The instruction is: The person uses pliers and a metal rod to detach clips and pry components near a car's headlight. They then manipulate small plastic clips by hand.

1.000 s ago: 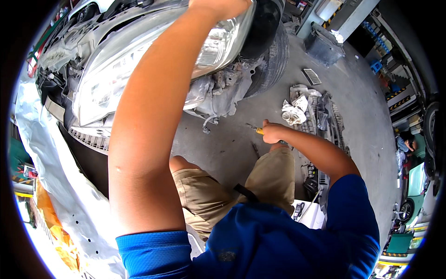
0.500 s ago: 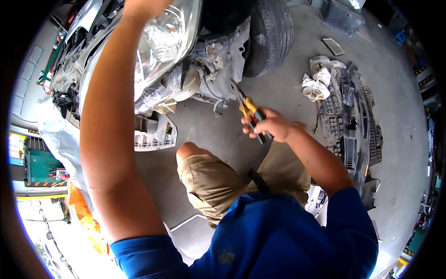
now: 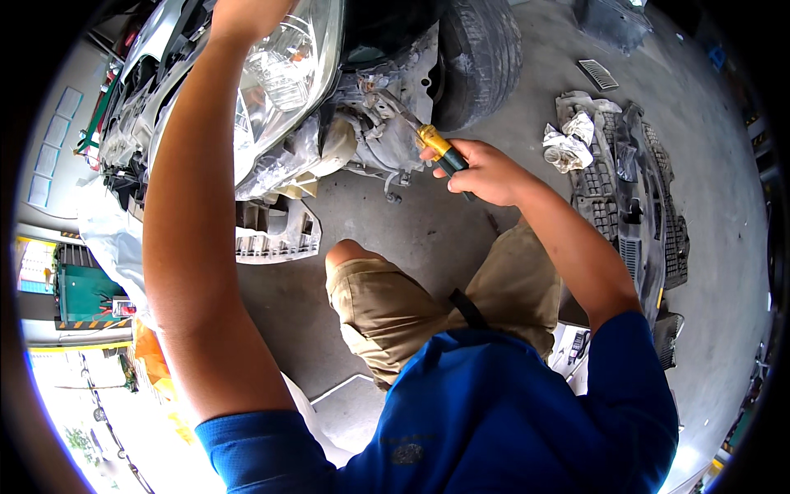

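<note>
Fingers (image 3: 469, 149) of my right hand (image 3: 487, 173) are wrapped around the pliers (image 3: 447, 156), dark grips in the palm, yellow collar ahead of them; the tool's nose angles up and left over crumpled metal (image 3: 397, 150) beside the tyre (image 3: 485, 70); I can't tell from here whether it touches; up top, my left hand (image 3: 251, 15) is cut off by the picture's edge, near the headlight (image 3: 284, 74), so whether those fingers are apart or clamped I can't tell; as for the pliers, I'd judge them stiff, moderately heavy and hard to harm, the coated grips less slippery than bare steel; best hold looks well back on those grips, clear of the pivot; the headlight I'd reckon slick and easily cracked, better taken by its rim.
</note>
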`<state>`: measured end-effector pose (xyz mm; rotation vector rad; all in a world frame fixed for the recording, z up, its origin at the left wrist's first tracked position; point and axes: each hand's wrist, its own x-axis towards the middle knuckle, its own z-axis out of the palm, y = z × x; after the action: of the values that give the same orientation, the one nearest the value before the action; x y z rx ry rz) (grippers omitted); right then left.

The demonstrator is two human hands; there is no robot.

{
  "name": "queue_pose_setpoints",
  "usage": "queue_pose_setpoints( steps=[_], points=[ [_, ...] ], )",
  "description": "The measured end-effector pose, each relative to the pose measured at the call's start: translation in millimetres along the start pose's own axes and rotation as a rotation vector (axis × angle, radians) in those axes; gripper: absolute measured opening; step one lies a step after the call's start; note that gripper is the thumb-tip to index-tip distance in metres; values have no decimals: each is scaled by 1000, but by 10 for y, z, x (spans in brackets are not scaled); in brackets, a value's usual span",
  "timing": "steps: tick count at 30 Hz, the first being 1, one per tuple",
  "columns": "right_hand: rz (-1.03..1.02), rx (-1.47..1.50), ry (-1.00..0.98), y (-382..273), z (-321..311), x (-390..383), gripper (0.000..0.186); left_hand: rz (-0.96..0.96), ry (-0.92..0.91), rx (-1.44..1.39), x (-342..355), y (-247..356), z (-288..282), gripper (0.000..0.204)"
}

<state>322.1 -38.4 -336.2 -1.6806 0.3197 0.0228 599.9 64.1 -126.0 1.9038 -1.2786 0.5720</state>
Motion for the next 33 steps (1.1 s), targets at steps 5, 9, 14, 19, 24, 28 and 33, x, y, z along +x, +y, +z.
queue_pose_setpoints(
  steps=[5,9,14,19,24,28,33],
  points=[
    [117,-74,-31,-230,-141,97,48,-32,-2,120,2,63,-31,53],
    [106,16,78,-409,-222,43,47,-11,-16,64,-42,97,-50,54],
    [321,156,-21,-580,-134,54,15,66,-28,183,-29,154,-81,51],
    [341,-205,5,-650,-58,99,16,65,-24,231,4,137,-83,50],
    [227,-1190,233,-421,-245,80,39,229,46,289,61,-89,22,51],
    [312,-1363,242,-205,-596,15,41,176,29,228,105,-188,38,52],
    [536,-441,116,86,-514,-155,30,37,-51,106,0,-72,-14,46]
  ],
)
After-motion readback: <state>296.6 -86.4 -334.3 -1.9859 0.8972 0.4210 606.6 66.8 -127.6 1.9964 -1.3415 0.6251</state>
